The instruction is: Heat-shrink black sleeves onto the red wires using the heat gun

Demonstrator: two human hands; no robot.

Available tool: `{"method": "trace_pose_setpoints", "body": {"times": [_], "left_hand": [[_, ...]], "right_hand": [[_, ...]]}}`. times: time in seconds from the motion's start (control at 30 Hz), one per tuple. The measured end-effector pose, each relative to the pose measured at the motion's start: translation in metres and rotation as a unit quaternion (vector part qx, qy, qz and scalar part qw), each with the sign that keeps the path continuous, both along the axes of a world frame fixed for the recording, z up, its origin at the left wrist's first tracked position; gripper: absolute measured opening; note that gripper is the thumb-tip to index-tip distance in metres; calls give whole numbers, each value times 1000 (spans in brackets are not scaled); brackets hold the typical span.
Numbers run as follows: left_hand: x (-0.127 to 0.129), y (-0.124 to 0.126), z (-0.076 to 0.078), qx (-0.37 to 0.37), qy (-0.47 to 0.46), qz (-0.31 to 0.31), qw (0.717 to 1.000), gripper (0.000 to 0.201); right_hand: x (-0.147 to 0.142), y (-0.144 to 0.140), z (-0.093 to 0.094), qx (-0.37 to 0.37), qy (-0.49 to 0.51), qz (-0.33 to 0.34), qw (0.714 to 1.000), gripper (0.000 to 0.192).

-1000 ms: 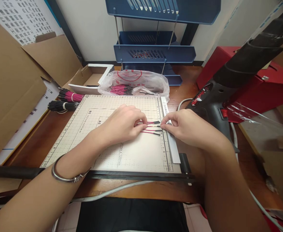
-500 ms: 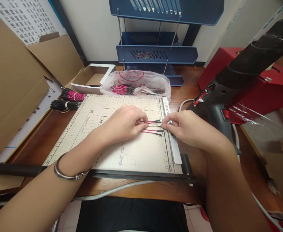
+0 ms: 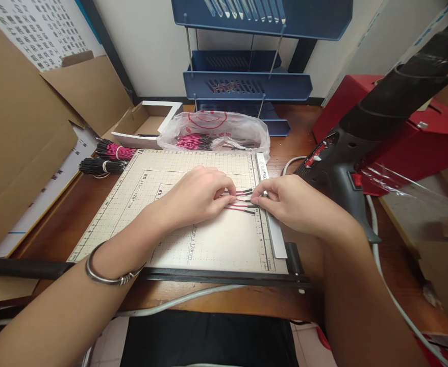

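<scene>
A: What do the hands do?
B: On the gridded cutting board, the left hand and right hand pinch short red wires at its right ruler edge.
A: Around them?
B: Heat gun right; plastic bag far; wire bundles far left.

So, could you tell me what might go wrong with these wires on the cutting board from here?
The loose red wires lie pinched between the left hand and right hand near the paper cutter's right edge; one could slip out of line or roll off. The heat gun sits close beside the right wrist, so a bump seems possible.
</scene>
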State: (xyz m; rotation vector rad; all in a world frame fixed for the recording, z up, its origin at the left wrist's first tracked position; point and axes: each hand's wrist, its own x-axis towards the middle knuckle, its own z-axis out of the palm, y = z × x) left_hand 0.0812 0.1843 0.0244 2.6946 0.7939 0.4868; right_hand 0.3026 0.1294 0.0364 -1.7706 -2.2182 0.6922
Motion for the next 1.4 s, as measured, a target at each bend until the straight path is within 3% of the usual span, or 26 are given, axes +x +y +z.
{"method": "trace_pose_setpoints", "body": {"times": [0.2, 0.37, 0.53, 0.7, 1.0, 1.4], "left_hand": [[-1, 1, -1, 16, -19, 14, 1000, 10], [-3, 1, 0, 35, -58, 10, 998, 13], [-5, 2, 4, 56, -116, 28, 991, 14], [-7, 2, 3, 39, -127, 7, 991, 14], [-7, 2, 1, 42, -170, 31, 984, 11], [-7, -4, 3, 49, -172, 23, 984, 10]], "right_hand": [[-1, -1, -2, 46, 7, 13, 999, 19], [-3, 2, -3, 129, 54, 27, 990, 10], [-3, 0, -3, 108, 95, 8, 990, 17], [-8, -1, -6, 110, 135, 11, 985, 21], [-14, -1, -5, 197, 150, -4, 969, 17], [-14, -2, -7, 212, 148, -5, 966, 15]]}}
